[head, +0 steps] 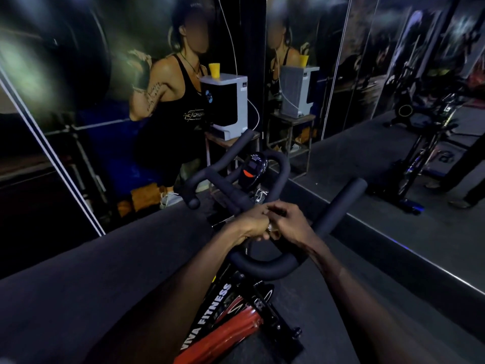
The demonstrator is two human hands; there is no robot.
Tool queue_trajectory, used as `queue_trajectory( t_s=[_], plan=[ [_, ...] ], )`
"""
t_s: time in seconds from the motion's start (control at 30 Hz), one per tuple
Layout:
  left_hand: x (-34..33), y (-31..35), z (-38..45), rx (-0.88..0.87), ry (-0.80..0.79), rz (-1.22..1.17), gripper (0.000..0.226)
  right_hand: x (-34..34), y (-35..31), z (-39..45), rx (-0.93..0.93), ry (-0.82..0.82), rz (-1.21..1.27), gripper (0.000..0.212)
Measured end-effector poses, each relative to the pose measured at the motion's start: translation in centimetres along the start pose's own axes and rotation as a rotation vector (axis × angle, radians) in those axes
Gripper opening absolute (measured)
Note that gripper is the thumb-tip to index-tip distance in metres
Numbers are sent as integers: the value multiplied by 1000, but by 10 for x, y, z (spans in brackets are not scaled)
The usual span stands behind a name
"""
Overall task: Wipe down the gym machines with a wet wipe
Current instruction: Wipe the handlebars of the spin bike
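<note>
A spin bike with black padded handlebars (262, 266) and a red and black frame (231, 324) stands right below me. Its small console (253, 168) sits at the front of the bars. My left hand (253, 224) and my right hand (288, 219) meet over the middle of the handlebars, fingers curled together. A small pale scrap, likely the wet wipe (271, 227), shows between them, mostly hidden by the fingers. I cannot tell which hand grips it.
A water dispenser (225, 106) with a yellow cup (214, 69) stands on a stand ahead. A wall poster fills the left. A mirror wall (367, 74) on the right reflects another bike (420, 153). Dark floor mat lies around.
</note>
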State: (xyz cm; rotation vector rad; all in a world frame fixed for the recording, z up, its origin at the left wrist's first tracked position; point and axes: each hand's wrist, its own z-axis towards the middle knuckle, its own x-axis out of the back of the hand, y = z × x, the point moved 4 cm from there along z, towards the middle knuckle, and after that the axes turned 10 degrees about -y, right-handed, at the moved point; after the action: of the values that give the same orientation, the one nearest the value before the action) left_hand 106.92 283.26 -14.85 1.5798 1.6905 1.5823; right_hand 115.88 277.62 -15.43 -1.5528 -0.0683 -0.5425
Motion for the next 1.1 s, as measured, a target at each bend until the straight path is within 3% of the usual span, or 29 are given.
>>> queue_trajectory(
  t_s=[0.1,0.2,0.33,0.37,0.4,0.47,0.57,0.63,0.7,0.77,0.87,0.93,1.0,1.1],
  plan=[
    [0,-8,10,-60,120,-81,22,7,1,5,-30,-121,242,8],
    [16,-19,12,-28,406,-163,12,25,-2,14,-54,-99,262,15],
    [41,-21,12,-86,586,-120,17,43,-14,38,72,197,35,15],
    [46,-23,13,-90,591,-66,21,43,-18,43,141,240,-127,10],
    [50,-22,13,-94,592,-17,26,40,-23,49,200,234,-359,18],
    [53,-20,14,-92,580,49,30,23,-14,55,241,74,-712,33],
    [53,-17,20,-101,524,106,28,-6,-9,42,199,-123,-926,23],
    [55,-16,24,-109,520,145,23,-7,-10,45,152,-184,-965,36],
    [56,-16,26,-115,504,189,16,9,-12,55,66,-137,-913,47],
    [58,-15,29,-118,491,203,17,16,-13,60,31,-100,-900,41],
    [60,-16,34,-110,454,242,15,3,-15,50,11,-186,-793,21],
    [60,-17,38,-127,445,269,10,14,-20,62,125,-131,-842,34],
    [61,-17,41,-133,441,300,8,29,-19,73,126,-53,-731,43],
    [62,-16,42,-100,432,360,13,24,-4,71,153,-125,-885,30]
  ],
)
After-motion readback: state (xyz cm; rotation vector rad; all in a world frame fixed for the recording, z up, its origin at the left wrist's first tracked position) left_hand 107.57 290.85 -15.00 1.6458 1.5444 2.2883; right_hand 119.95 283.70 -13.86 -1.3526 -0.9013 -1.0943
